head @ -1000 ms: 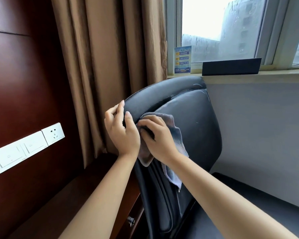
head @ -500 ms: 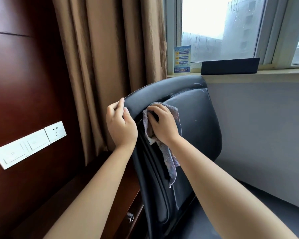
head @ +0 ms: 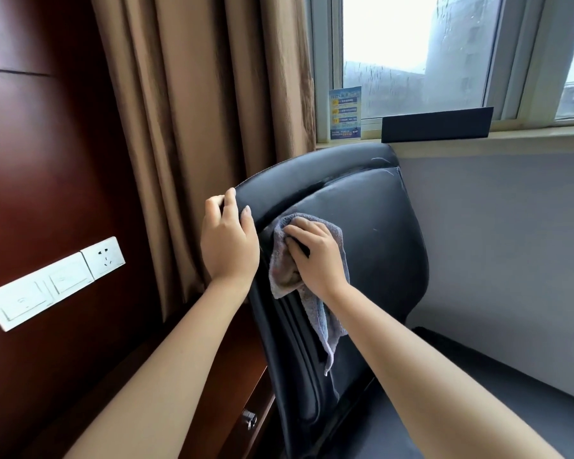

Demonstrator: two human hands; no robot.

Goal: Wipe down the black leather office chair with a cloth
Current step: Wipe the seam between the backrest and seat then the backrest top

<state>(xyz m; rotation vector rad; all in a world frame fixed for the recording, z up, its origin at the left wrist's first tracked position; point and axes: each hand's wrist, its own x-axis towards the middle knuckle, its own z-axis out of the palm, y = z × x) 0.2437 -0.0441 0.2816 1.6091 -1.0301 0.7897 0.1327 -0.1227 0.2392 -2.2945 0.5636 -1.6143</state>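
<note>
Left hand point(head: 228, 244) fingers grip the chair point(head: 371, 246) back's edge beside the curtain point(head: 193, 127); right hand point(head: 315, 256) clutches the cloth point(head: 312, 313).

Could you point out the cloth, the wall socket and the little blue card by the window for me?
cloth point(head: 312, 313): head view, on the fold hanging below the right hand.
wall socket point(head: 104, 258): head view, on its white faceplate.
blue card point(head: 344, 113): head view, on the middle of its printed face.

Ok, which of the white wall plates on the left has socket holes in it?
The wall socket, rightmost of the three plates and nearest the curtain. It shows plug holes; the two light switches left of it are plain rocker faces.
</note>
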